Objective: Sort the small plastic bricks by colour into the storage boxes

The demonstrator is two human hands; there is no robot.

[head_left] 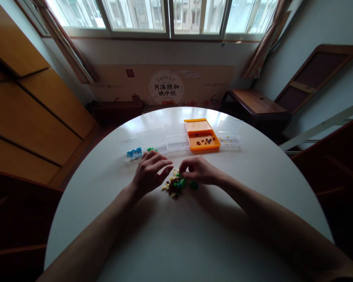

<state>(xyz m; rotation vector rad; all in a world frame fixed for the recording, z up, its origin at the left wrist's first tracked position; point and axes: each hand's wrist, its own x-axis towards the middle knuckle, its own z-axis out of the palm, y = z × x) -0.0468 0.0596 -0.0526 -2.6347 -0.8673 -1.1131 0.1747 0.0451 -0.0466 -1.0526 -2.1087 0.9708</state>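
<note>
Currently, a heap of small pieces (174, 185) lies well inside the counter's (164, 243) far edge; left hand (148, 172) open beside it; right hand (200, 170) curled at it, grip indeterminable.

A loose pile (174, 185) of small pieces lies on the bench (176, 235), pale yellow ones at its outer edges, dark brown ones in the middle and bright green ones on its right side, heaped at mixed angles. Just right of it sits a small green clump (193, 185), darker in the shade. Beyond, small pieces lie in open boxes: blue bits (134, 152), green bits (152, 149), brown bits (206, 141) and yellow bits (227, 140), scattered or bunched.
</note>
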